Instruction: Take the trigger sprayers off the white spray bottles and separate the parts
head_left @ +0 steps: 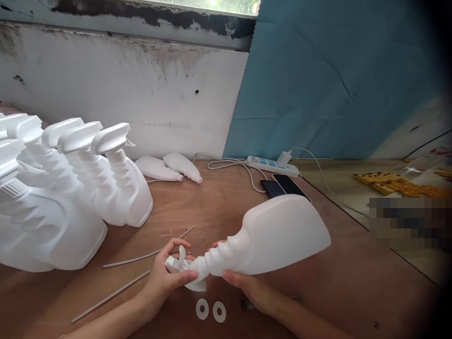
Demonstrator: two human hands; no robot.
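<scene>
Wooden bench (pixel 208 207) | spray bottles (pixel 130 188) seemingly finished | trigger sprayer (pixel 197 286) pinched by left hand (pixel 164 278) against white bottle (pixel 282 235) clasped by right hand (pixel 256 289) | washers (pixel 197 309), tubes (pixel 109 297) loose

Smooth, matt plastic is seen in the held bottle (pixel 280 238) and spray head (pixel 197 285); the table (pixel 353 278) is surfaced in wood, faintly glossy.

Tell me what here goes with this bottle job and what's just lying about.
Belongs to the job:
Bottle, held by the right hand
Sprayer head, held by the left hand at the bottle's neck
Probably: thin tubes, flat rings, sprayer-topped bottles

Just lying about, it seems:
Phone
Power strip
Yellow pieces, too blurred to identify
</scene>
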